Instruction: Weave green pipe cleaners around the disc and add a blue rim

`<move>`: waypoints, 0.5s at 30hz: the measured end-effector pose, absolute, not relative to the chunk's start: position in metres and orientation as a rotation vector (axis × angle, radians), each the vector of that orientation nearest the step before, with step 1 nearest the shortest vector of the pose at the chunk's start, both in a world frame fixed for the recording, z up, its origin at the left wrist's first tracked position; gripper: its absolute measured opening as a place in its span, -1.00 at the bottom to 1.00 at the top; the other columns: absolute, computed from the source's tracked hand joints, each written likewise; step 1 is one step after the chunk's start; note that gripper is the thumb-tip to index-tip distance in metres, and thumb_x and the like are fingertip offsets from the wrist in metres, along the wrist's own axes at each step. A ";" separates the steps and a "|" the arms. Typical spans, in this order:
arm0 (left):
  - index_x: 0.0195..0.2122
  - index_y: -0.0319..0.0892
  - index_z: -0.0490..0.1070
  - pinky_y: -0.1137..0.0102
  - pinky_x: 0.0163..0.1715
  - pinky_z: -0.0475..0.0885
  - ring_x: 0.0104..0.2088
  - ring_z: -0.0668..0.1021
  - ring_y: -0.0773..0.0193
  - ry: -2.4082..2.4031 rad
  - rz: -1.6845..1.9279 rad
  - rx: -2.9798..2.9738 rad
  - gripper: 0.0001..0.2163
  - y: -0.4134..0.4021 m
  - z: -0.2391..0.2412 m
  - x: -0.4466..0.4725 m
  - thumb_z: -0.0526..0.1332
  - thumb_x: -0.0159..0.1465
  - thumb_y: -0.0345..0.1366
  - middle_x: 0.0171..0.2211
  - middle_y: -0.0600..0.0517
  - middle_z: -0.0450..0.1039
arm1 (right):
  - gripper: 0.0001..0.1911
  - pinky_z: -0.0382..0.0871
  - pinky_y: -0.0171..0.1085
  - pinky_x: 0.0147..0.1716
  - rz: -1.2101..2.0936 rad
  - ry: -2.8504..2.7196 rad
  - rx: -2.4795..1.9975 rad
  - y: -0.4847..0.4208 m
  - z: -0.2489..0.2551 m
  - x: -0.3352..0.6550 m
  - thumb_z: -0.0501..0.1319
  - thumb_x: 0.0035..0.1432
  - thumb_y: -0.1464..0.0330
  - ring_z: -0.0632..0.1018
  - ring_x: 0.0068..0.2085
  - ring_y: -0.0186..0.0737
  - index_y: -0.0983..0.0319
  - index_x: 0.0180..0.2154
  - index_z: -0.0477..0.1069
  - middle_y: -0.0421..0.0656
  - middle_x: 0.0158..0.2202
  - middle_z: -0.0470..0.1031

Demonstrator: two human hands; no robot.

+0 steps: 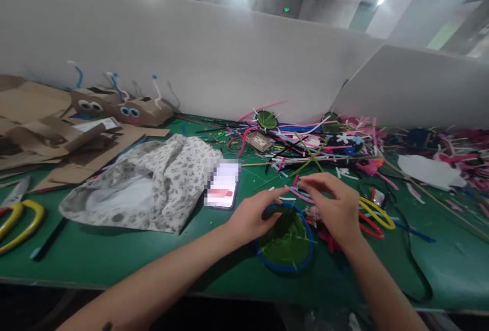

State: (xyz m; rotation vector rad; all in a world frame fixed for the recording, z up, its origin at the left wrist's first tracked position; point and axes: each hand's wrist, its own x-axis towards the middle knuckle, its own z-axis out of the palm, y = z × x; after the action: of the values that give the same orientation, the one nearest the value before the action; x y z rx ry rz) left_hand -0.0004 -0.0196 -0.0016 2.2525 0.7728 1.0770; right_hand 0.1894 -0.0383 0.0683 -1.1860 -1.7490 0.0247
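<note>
A round green piece with a blue pipe-cleaner rim [284, 269] lies on the green table, with pale stubs across it. My left hand [254, 216] reaches over its upper left side, fingers stretched forward and thumb apart. Its fingertips are close to short pipe cleaner pieces [303, 196] in pink and pale blue. Just right of them, my right hand [336, 206] has thumb and forefinger pinched together at these pieces, seemingly on one of them. The exact contact is small and partly hidden. Below the right hand are a dark red fuzzy bundle [329, 239] and a small pinkish item [311, 214].
Left of my hands lie a lit phone [223, 186], a paw-print cloth [168, 178] and yellow-handled scissors [23, 216]. Cardboard pieces with googly eyes [130, 112] stand behind. Many pipe cleaners [305, 155] cover the back right. More scissors [376, 214] and a black strap [414, 265] lie right.
</note>
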 end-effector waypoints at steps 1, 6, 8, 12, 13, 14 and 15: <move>0.22 0.02 0.11 0.32 -0.09 0.44 -0.12 0.53 0.23 0.768 1.082 2.250 -0.42 -0.019 -0.002 -0.001 0.20 0.20 -0.47 -0.11 0.03 0.48 | -0.91 0.42 -0.28 -0.36 0.008 -1.754 -1.202 -0.030 0.069 0.192 0.25 0.13 0.31 0.52 -0.38 -0.28 0.18 -0.35 0.49 -0.20 -0.36 0.54; 0.21 0.01 0.13 0.30 -0.06 0.43 -0.10 0.53 0.22 0.788 1.079 2.224 -0.45 -0.019 -0.004 0.000 0.20 0.21 -0.44 -0.11 0.02 0.48 | -0.81 0.38 -0.29 -0.32 -0.088 -1.785 -1.243 0.001 0.067 0.209 0.16 0.21 0.23 0.52 -0.35 -0.27 0.18 -0.26 0.48 -0.18 -0.32 0.54; 0.20 0.01 0.15 0.30 -0.06 0.43 -0.08 0.53 0.22 0.796 1.067 2.217 -0.47 -0.019 -0.004 0.000 0.20 0.21 -0.44 -0.12 0.03 0.49 | -0.77 0.34 -0.32 -0.42 -0.097 -1.758 -1.296 0.005 0.061 0.217 0.13 0.23 0.20 0.49 -0.43 -0.30 0.17 -0.19 0.47 -0.19 -0.38 0.52; 0.19 0.01 0.16 0.33 -0.06 0.44 -0.09 0.54 0.23 0.810 1.058 2.200 -0.48 -0.019 -0.003 0.000 0.20 0.21 -0.44 -0.12 0.03 0.50 | -0.64 0.26 -0.36 -0.59 0.025 -1.622 -1.386 0.008 0.044 0.226 0.16 0.19 0.15 0.40 -0.56 -0.35 0.18 -0.04 0.38 -0.25 -0.51 0.41; 0.18 0.01 0.16 0.33 -0.06 0.44 -0.09 0.54 0.23 0.812 1.055 2.199 -0.48 -0.019 -0.003 -0.001 0.20 0.21 -0.44 -0.12 0.03 0.50 | -0.59 0.31 -0.36 -0.57 0.075 -1.610 -1.372 0.008 0.040 0.226 0.20 0.15 0.15 0.43 -0.52 -0.33 0.19 -0.01 0.36 -0.24 -0.48 0.41; 0.18 0.01 0.17 0.33 -0.06 0.44 -0.09 0.54 0.23 0.814 1.049 2.199 -0.49 -0.019 -0.003 -0.001 0.20 0.21 -0.44 -0.12 0.03 0.50 | -0.55 0.36 -0.34 -0.52 0.115 -1.615 -1.355 0.008 0.036 0.226 0.24 0.10 0.16 0.46 -0.47 -0.31 0.19 0.01 0.34 -0.23 -0.44 0.42; 0.17 0.01 0.17 0.33 -0.06 0.44 -0.09 0.54 0.23 0.816 1.042 2.201 -0.50 -0.019 -0.002 -0.001 0.20 0.22 -0.43 -0.12 0.04 0.50 | -0.53 0.41 -0.32 -0.47 0.137 -1.632 -1.342 0.007 0.034 0.225 0.27 0.08 0.18 0.49 -0.43 -0.29 0.19 0.01 0.33 -0.22 -0.40 0.44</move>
State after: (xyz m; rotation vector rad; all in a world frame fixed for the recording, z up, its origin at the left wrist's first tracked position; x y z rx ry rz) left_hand -0.0008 -0.0191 -0.0021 2.2013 0.8159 1.0415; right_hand 0.2245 0.0071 0.0344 -1.3419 -1.6321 0.1371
